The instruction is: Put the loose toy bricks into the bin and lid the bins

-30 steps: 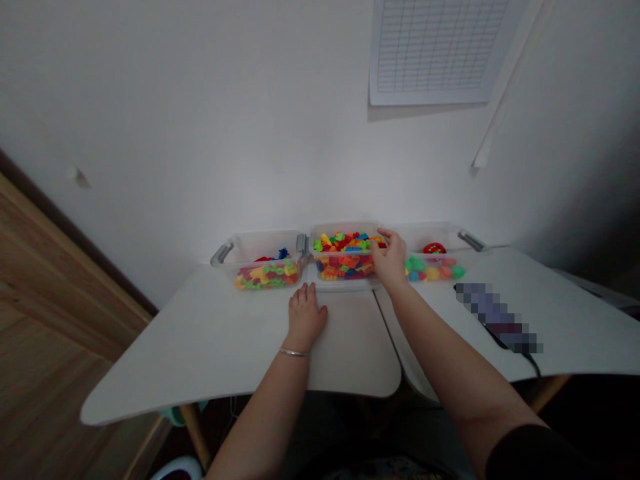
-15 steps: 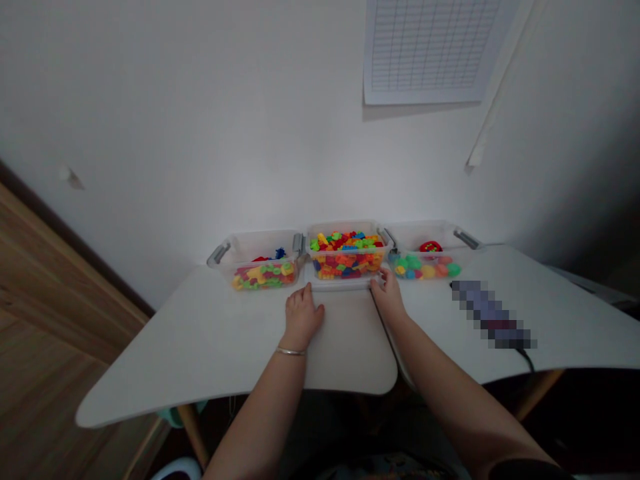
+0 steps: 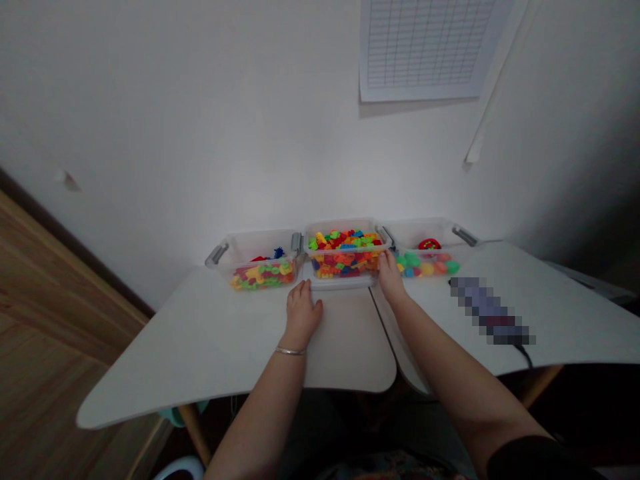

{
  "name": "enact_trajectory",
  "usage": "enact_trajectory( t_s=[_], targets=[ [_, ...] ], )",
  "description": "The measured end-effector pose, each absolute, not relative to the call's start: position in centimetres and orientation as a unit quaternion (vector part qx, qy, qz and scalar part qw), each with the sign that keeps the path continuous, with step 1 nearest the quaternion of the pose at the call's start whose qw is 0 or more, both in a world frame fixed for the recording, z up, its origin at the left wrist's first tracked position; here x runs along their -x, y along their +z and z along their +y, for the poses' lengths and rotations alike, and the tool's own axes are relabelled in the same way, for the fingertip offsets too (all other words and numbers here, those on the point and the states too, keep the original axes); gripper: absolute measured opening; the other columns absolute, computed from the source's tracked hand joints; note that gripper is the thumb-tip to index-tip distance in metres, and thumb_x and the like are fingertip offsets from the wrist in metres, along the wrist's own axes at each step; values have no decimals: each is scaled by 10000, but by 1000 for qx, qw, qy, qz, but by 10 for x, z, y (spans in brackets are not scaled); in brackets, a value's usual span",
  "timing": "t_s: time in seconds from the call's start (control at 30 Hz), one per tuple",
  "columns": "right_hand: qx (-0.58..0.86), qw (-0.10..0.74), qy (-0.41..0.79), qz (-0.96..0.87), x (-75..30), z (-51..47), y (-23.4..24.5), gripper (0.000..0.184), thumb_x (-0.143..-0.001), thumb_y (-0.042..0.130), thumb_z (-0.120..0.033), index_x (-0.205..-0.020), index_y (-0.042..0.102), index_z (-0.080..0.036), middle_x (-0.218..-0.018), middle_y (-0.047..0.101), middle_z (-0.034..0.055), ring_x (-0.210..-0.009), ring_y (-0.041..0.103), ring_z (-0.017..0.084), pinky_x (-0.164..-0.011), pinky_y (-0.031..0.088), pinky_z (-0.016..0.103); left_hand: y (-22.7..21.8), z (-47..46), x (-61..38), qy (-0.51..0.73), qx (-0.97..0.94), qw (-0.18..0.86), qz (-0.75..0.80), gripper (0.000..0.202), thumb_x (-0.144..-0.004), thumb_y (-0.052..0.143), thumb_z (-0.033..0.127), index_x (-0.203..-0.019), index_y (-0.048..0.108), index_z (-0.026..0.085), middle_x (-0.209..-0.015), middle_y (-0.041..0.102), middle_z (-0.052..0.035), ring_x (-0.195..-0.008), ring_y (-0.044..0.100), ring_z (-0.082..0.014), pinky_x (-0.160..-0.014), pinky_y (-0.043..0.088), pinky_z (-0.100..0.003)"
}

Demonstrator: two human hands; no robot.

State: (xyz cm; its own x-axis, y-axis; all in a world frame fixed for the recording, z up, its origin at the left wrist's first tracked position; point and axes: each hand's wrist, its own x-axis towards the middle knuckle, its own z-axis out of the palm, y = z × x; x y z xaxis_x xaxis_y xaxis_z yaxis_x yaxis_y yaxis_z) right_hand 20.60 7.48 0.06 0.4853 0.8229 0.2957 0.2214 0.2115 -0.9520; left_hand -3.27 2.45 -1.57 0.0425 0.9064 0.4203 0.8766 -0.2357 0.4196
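Three clear plastic bins stand in a row against the wall. The middle bin [image 3: 344, 225] is heaped with small coloured bricks. My left hand [image 3: 303, 312] lies palm down on the white table [image 3: 200, 347], fingers loosely together, fingertips touching the middle bin's lower left corner. My right hand [image 3: 389, 279] rests against that bin's right front corner, fingers curved along its wall. The left bin [image 3: 250, 243] holds red, yellow and green pieces. The right bin [image 3: 425, 230] holds round coloured pieces and a red item.
A blurred-out dark object [image 3: 493, 311] with a cable lies on the right table [image 3: 565, 313]. A seam runs between the two tables near my right wrist. A gridded paper sheet [image 3: 425, 47] hangs on the wall. Wooden panelling [image 3: 45, 320] is at left.
My right hand came down from the top of the middle bin to the table, then rose against the bin's right front corner. The left hand barely moved.
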Motion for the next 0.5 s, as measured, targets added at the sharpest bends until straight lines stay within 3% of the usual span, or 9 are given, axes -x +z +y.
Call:
enact_trajectory(
  t_s=[0.1, 0.2, 0.3, 0.4, 0.5],
  targets=[
    [589, 635, 249, -434, -206, 81, 7, 720, -786, 330, -722, -1172, 554, -157, -1236, 583, 167, -1172, 530, 253, -967, 435, 409, -11, 23, 35, 384, -710, 45, 589, 501, -787, 495, 202, -1274, 477, 84, -1268, 556, -163, -1216, 491, -265, -1087, 357, -428],
    [550, 645, 297, -439, -205, 87, 16, 702, -796, 257, -746, -1084, 597, -203, -1066, 667, 110, -955, 642, 230, -746, 533, 358, -6, 21, 34, 455, -707, 71, 537, 465, -817, 453, 205, -1277, 464, 140, -1278, 547, -134, -1225, 490, -230, -1078, 370, -428],
    [520, 655, 352, -421, -203, 90, 25, 646, -810, 260, -731, -1041, 615, -244, -925, 701, 60, -753, 666, 204, -580, 524, 324, 0, 23, 25, 503, -690, 128, 505, 520, -825, 469, 244, -1331, 409, 140, -1350, 498, -143, -1281, 444, -231, -1094, 349, -430],
    [525, 649, 386, -393, -201, 90, 32, 548, -800, 352, -694, -961, 642, -259, -837, 709, 42, -670, 650, 200, -536, 508, 324, 12, 31, 10, 538, -619, 242, 518, 617, -812, 508, 268, -1390, 336, 139, -1446, 404, -151, -1338, 386, -250, -1096, 347, -425],
    [518, 663, 354, -409, -200, 90, 36, 479, -800, 400, -651, -881, 657, -255, -803, 711, 38, -641, 637, 197, -546, 516, 342, 28, 43, -6, 554, -542, 367, 515, 574, -818, 482, 245, -1375, 374, 156, -1400, 479, -112, -1314, 427, -238, -1074, 384, -391]
  ],
)
